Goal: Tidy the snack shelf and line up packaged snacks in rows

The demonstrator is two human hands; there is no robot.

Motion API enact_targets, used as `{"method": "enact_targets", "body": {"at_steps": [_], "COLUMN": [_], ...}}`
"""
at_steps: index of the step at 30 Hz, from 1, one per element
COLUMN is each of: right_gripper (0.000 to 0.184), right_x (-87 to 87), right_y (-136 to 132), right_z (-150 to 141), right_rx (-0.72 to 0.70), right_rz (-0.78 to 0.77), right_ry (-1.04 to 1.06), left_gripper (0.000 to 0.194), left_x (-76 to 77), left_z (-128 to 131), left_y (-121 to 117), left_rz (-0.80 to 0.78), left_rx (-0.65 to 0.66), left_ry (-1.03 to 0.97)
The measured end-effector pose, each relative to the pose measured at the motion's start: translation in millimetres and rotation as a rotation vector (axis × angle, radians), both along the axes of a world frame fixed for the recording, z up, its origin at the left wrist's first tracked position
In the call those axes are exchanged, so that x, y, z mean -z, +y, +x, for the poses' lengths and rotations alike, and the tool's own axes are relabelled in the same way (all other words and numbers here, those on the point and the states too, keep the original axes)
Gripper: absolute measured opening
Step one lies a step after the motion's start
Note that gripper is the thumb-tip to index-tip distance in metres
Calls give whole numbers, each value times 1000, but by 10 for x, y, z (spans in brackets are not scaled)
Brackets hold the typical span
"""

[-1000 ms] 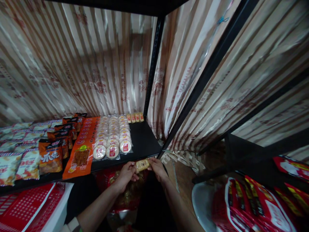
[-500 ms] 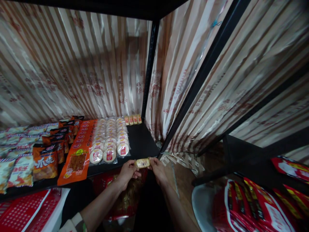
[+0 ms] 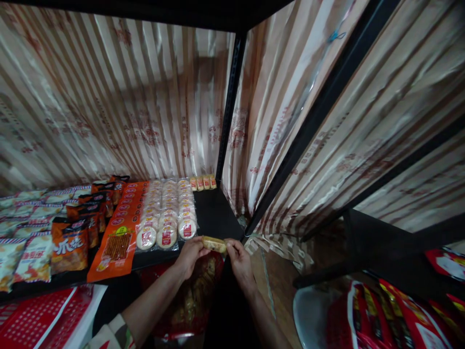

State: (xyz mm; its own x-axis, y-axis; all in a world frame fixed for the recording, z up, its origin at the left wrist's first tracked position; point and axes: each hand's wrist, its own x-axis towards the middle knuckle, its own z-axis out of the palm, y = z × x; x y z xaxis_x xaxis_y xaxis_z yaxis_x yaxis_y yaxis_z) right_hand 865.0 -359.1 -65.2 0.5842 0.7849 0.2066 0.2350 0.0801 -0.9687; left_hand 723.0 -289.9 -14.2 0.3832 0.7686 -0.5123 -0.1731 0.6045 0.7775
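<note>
Both my hands pinch one small wrapped yellow snack bar (image 3: 214,244) at the front edge of the black shelf (image 3: 214,215). My left hand (image 3: 191,254) grips its left end and my right hand (image 3: 238,257) grips its right end, fingers closed. A short row of the same yellow bars (image 3: 203,182) stands at the shelf's back corner. Packs of round white cakes (image 3: 169,213) lie just left of my hands.
Orange snack packs (image 3: 119,228), brown bags (image 3: 70,242) and pale bags (image 3: 22,242) fill the shelf's left. A red bag of snacks (image 3: 189,295) hangs below my hands. Red packets (image 3: 392,315) lie at the lower right. A black post (image 3: 228,106) and striped curtain stand behind.
The bar and both hands have risen slightly toward the shelf edge, and the bar now tilts, its right end lower. The view has shifted a little.
</note>
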Motion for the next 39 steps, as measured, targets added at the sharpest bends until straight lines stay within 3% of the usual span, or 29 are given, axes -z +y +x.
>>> {"method": "enact_targets", "body": {"at_steps": [9, 15, 24, 32, 39], "right_gripper": [18, 19, 23, 22, 24], "right_x": [-95, -106, -96, -15, 128], "right_y": [-61, -101, -100, -63, 17], "right_z": [-49, -76, -126, -108, -53], "right_rx": [-51, -109, -140, -111, 18], "right_rz": [154, 192, 162, 153, 47], "right_ry": [-432, -588, -665, -638, -609], "left_gripper": [24, 17, 8, 23, 37], "left_x": [-20, -31, -67, -51, 14], "left_z": [-6, 9, 44, 42, 1], "left_y": [134, 202, 318, 366, 333], "left_rz": [-26, -21, 22, 33, 46], "left_rx": [-65, -66, -31, -12, -55], "left_ry": [-23, -25, 37, 87, 83]}}
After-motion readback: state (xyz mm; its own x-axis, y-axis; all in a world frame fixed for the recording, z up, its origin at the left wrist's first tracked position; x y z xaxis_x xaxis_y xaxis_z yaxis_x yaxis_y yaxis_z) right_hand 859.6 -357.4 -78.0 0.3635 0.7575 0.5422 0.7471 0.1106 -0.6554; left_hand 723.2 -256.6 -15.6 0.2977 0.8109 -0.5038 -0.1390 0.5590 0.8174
